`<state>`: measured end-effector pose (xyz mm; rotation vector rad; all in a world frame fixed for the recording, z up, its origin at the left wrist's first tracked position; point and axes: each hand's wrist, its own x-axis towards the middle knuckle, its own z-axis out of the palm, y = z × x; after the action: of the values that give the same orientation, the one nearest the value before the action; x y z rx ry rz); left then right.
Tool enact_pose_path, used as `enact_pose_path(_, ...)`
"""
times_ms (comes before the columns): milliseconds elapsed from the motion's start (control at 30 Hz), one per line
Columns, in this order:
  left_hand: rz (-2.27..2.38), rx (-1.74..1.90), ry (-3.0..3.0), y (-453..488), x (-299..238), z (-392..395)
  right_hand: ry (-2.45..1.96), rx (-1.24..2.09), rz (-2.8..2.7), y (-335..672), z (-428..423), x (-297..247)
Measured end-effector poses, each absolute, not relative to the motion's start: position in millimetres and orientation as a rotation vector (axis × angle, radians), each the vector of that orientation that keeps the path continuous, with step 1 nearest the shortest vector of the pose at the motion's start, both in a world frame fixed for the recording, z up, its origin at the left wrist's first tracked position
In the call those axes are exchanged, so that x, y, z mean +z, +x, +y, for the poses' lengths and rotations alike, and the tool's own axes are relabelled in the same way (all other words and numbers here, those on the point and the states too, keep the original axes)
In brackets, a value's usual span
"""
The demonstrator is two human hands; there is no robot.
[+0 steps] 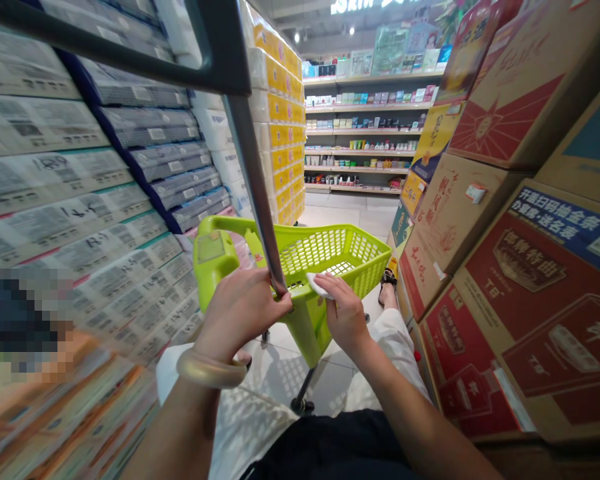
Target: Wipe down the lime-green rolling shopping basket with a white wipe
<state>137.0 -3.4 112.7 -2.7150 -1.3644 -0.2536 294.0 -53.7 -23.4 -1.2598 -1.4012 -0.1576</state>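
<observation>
A bright green plastic shopping basket on wheels (pixel 305 333) stands between my legs, with perforated walls. A grey metal handle pole (pixel 253 180) rises from its near rim to a dark handle (pixel 224 50) at upper left. My left hand (pixel 245 303), with a gold-coloured bangle at the wrist, is closed round the bottom of the pole at the rim. Just to the right, my right hand (pixel 347 313) presses a white cloth or tissue (pixel 319 285) against the rim under its fingers. The underside of the cloth is hidden.
Stacked paper packs (pixel 55 127) line the left side, with yellow-and-white packs (pixel 283 127) farther on. Large cardboard cartons (pixel 540 280) crowd the right. Shelves of small products (pixel 365 130) stand across the tiled floor (pixel 340 207). A blurred, pixelated patch covers the left edge.
</observation>
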Motion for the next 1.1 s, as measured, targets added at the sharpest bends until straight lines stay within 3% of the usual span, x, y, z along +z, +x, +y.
enact_pose_path(200, -1.327, -0.259, -2.738, 134.0, 112.9, 0.7, -1.096, -0.126, -1.545, 271.8, -53.6, -12.1)
enact_pose_path(467, -1.377, -0.337, -2.78, 119.1, 115.3, 8.8, -1.332, -0.185, -1.368, 307.8, -47.7, -38.6)
enact_pose_path(633, -1.446, -0.396, -2.79, 113.2, 114.5, 14.5, -1.198, -0.132, -1.512, 281.0, -51.3, -23.0)
enact_pose_path(800, -1.347, -1.098, -2.665, 98.3, 114.6, 12.7, -1.165, -0.161, -1.535, 279.6, -51.0, -26.0)
enact_pose_path(900, -1.211, -1.543, -2.296, 89.8, 107.1, 1.3, -1.256, -0.243, -1.404, 294.3, -52.6, -35.6)
enact_pose_path(1000, -0.924, -1.705, -2.079, 95.5, 94.7, -17.5, -1.211, -0.285, -1.377, 291.6, -59.9, -37.5)
enact_pose_path(1100, -0.709, -1.59, -2.438, 117.5, 85.6, -32.8, -1.105, -0.282, -1.458, 271.8, -67.8, -36.3)
